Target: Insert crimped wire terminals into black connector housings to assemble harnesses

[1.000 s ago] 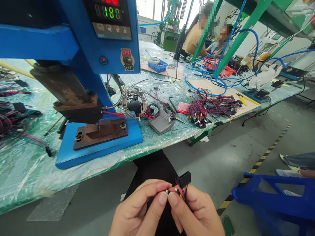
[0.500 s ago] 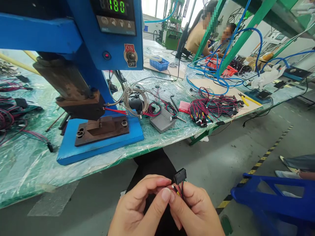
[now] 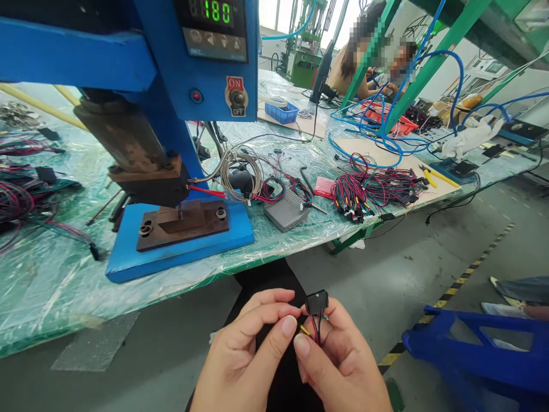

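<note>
My right hand is closed around thin wires, red, black and one yellow, just below a black rectangular connector. The connector stands up above the fingertips, in front of my lap. Close beside it on the left, my left hand has its thumb and index finger pinched together. Whatever lies between those fingertips is too small or too hidden to make out. The yellow wire end points toward the left fingertips.
A blue press with a display reading 180 stands on the plastic-covered table. Wire bundles, a grey pedal and yellow-handled pliers lie to its right. A blue stool is at lower right. Two people sit beyond.
My hands have drawn slightly apart at the fingertips. The connector has turned to show its broad face more, and the yellow wire end is more exposed. The view has shifted a little.
</note>
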Demonstrator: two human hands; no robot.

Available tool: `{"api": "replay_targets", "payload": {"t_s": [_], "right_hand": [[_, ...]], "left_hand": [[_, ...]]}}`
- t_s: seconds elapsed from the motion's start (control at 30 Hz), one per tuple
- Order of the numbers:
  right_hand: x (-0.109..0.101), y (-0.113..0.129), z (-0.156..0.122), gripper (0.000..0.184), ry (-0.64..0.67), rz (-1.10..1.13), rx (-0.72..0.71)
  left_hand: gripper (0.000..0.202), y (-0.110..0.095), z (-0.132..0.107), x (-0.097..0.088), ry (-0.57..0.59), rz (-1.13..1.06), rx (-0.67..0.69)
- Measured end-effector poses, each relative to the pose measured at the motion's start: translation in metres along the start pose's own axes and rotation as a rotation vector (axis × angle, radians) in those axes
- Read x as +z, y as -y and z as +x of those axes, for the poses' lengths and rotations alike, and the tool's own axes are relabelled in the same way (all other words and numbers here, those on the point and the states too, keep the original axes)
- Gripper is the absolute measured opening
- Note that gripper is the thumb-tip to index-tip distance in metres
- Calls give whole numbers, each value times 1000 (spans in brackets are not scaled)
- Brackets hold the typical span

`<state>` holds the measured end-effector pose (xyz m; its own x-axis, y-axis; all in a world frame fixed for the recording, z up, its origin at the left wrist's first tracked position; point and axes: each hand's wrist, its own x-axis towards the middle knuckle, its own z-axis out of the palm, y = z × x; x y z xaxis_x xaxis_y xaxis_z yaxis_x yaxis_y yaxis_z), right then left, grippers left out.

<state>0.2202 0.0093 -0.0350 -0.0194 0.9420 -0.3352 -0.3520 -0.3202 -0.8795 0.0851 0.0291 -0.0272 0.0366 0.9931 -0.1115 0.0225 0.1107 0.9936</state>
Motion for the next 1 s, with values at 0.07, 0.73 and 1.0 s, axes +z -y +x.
{"api": "replay_targets", "payload": {"t_s": [0.07, 0.73, 1.0], "right_hand": [[-4, -3, 0, 40, 16, 57, 25], [-12, 0, 4, 38, 94, 55, 117], [-11, 2, 2, 38, 47, 155, 199]], "left_hand": [[15, 0, 0, 0, -5, -24, -18], [7, 2, -1, 2, -1, -195, -22], [4, -2, -4, 9, -24, -281, -148]]}}
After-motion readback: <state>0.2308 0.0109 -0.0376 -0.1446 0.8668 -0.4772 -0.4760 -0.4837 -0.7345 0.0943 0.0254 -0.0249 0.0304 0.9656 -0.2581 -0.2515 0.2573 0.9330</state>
